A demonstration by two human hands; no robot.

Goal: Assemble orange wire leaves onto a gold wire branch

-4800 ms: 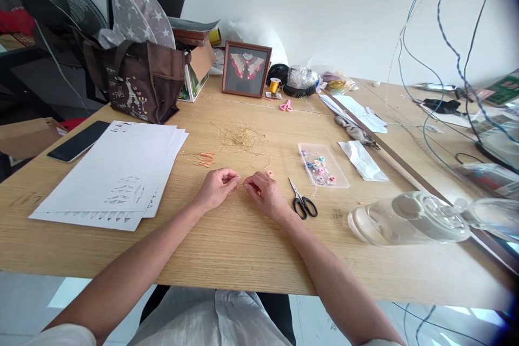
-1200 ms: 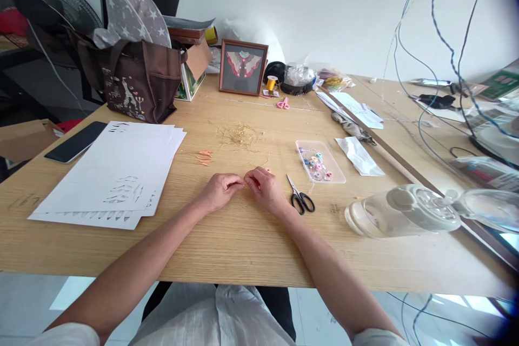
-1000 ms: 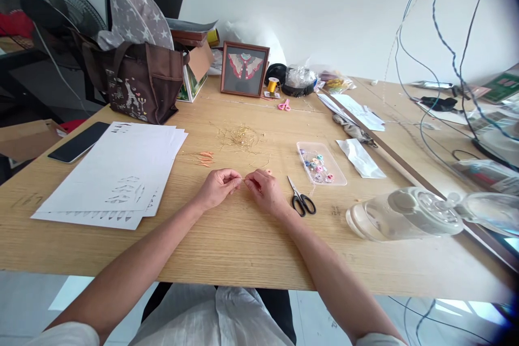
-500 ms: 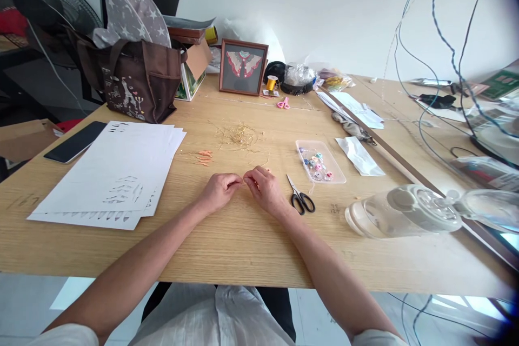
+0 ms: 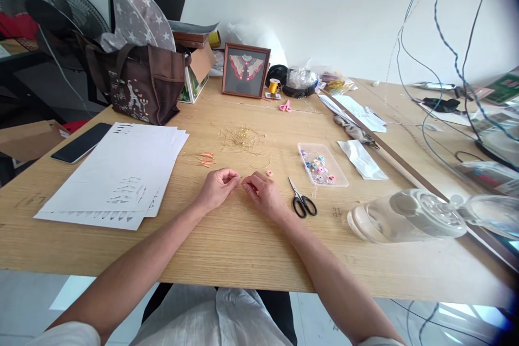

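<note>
On my feed, the left hand (image 5: 218, 189) and right hand (image 5: 263, 195) rest on the wooden table (image 5: 227, 248), just apart, with their fingertips curled toward each other. A thin strand (image 5: 241, 178) shows between them, too fine for me to tell which hand holds it. Just beyond the right hand lies a small pink ring (image 5: 270, 173), with the scissors (image 5: 303, 205) and a plastic tray (image 5: 322, 165) of beads to its right. Ahead of the hands I see a loose pile of gold wires (image 5: 242, 138), and orange pieces (image 5: 206, 159) lie to its left. White paper sheets (image 5: 109, 175) lie left of the left hand.
</note>
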